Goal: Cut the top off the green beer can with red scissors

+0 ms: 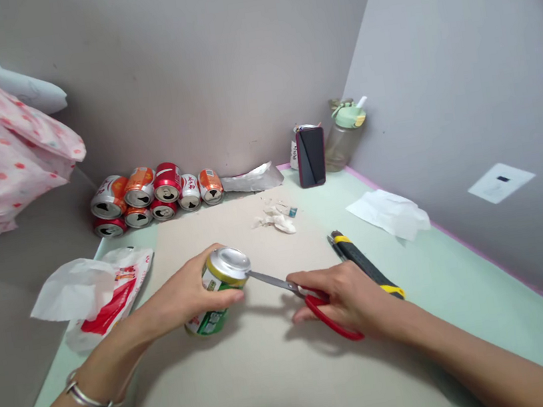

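Can and Scissors: Grip State and Handling Notes

**Position.** The green can (212, 297) stands tilted on the beige board (276, 378) in the middle of the pale green table (465, 284). Its silver end faces up and toward the camera.

**Hands.** The left hand (184, 300) is wrapped around the can's printed body, with the thumb near the upper rim. The right hand (352, 296) has its fingers through the red loops of the scissors (310, 302). The steel blade tip touches the can just below the silver end. Whether the blades are parted cannot be told.

**Handling.**
- The can looks like thin-walled metal: probably light, easily dented and smooth enough to slip under side pressure.
- The safest hold appears to be around the mid-body, clear of the blade tip.
- Any opened edge would likely be sharp.

**Materials nearby.**
- A black-and-yellow utility knife (365, 264) lies just beyond the right hand.
- Glossy red and orange cans (154, 196) are stacked on their sides against the wall.
- A strip of crinkled foil (252, 179) lies beside them.
- A soft white-and-red plastic bag (97, 295) lies at the left.
- A crumpled tissue (389, 214) lies at the right.
- Small white scraps (276, 219) lie on the board.
- A phone (311, 155) leans upright near a cloudy bottle (345, 136).
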Available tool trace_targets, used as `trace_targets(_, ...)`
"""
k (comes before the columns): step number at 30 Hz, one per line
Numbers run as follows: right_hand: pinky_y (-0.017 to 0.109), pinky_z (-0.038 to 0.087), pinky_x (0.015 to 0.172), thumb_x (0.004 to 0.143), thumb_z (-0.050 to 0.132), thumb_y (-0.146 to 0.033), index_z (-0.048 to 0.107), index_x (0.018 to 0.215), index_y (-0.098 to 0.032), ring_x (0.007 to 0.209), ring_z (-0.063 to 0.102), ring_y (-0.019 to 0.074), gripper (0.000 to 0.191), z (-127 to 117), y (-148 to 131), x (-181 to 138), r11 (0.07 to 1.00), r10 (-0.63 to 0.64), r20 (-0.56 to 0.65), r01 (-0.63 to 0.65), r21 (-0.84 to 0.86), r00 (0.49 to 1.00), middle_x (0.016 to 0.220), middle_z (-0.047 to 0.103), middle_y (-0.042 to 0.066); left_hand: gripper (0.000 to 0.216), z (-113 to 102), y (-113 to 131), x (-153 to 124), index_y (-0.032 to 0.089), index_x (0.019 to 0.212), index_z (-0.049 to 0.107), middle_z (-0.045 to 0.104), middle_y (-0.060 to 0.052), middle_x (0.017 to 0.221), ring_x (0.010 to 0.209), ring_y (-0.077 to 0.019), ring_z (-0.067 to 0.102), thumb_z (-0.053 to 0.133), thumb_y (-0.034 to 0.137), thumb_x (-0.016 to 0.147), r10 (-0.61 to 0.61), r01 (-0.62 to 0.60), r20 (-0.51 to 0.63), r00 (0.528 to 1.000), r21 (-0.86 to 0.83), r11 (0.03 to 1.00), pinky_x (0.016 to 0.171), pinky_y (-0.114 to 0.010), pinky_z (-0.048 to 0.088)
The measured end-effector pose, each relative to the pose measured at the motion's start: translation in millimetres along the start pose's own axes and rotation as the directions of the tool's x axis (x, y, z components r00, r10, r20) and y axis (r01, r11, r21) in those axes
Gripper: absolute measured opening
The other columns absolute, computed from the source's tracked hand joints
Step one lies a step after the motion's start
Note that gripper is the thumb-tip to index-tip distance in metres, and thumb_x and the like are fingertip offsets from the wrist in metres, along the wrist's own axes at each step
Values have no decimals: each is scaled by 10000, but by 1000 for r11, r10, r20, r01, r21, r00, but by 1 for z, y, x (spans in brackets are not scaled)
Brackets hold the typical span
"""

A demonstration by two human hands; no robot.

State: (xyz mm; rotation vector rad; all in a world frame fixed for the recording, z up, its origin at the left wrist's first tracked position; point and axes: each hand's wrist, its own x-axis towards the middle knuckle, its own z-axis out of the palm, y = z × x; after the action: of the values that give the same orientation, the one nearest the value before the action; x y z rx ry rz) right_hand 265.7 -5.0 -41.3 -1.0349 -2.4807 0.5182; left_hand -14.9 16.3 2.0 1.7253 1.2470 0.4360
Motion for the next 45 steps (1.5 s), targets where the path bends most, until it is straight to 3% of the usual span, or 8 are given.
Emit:
trace_targets(3, 240, 279, 507, 952, 433, -695, 660, 912, -213, 465, 452, 126, 535, 5, 4, 0, 992, 62, -53, -67, -106, 997, 583, 571, -11, 499, 11, 2, 1, 251, 1110, 487, 643, -20, 994, 901, -248, 600, 756, 471, 752, 4, 31, -245, 969, 138, 990, 761, -326, 461)
trace_targets(5, 239, 284, 516, 959, 437, -681, 660, 926, -212, 479, 474, 131, 520, 6, 7, 1, 988, 59, -52, -65, -137, 997, 600, 586, -4, 537, 15, 2, 1, 259, 1157, 469, 648, -32, 1038, 935, -262, 599, 749, 483, 757, 14, 37, -307, 952, 161, 986, 777, -338, 457)
trace_targets(13, 218, 326, 532, 910, 524, -694, 677, 1017, -195, 525, 454, 120, 533, -3, 6, 2, 999, -15, -37, 13, -33, 999, 644, 575, -15, 429, 2, 1, -1, 222, 1025, 545, 612, -7, 937, 855, -211, 588, 753, 481, 753, 6, -6, 0, 1000, -92, 996, 708, -289, 471)
trace_targets(20, 236, 307, 537, 944, 517, -642, 673, 1043, -178, 531, 457, 127, 500, -2, 7, 1, 995, -25, -55, 19, -95, 998, 661, 583, 1, 495, 8, 11, -4, 247, 1111, 499, 627, -5, 967, 860, -224, 574, 763, 447, 743, -35, 49, -182, 983, 74, 996, 731, -312, 441)
trace_targets(29, 205, 300, 543, 887, 569, -682, 617, 853, -216, 592, 272, 120, 470, -19, -7, 2, 969, -53, 175, 9, 245, 983, 627, 373, -67, 448, -7, -7, -3, 228, 1056, 570, 613, 0, 956, 890, -222, 564, 785, 420, 714, 108, -82, 181, 978, -142, 986, 750, -292, 434)
trace_targets(37, 240, 301, 535, 956, 495, -636, 675, 1033, -160, 524, 399, 125, 515, -2, 3, 0, 995, -81, -65, 77, -59, 995, 642, 526, -13, 399, 0, 10, -8, 238, 1061, 536, 577, 11, 959, 894, -203, 540, 763, 380, 764, 19, -18, -15, 1000, 26, 999, 754, -290, 422)
trace_targets(42, 210, 318, 538, 913, 576, -639, 657, 920, -208, 533, 390, 117, 438, -10, -1, -1, 992, -69, 80, 60, 109, 994, 600, 470, -49, 406, -4, 7, -7, 232, 1035, 560, 581, 32, 859, 781, -173, 543, 781, 366, 721, 12, -5, 145, 989, -50, 999, 671, -257, 429)
trace_targets(45, 212, 307, 526, 917, 557, -652, 654, 900, -220, 516, 398, 115, 443, -12, -4, -1, 995, -27, 89, 19, 93, 996, 576, 474, -55, 388, -3, 6, -5, 238, 1027, 563, 588, 30, 849, 771, -179, 559, 763, 395, 735, -8, 10, 91, 996, -17, 1000, 650, -257, 436)
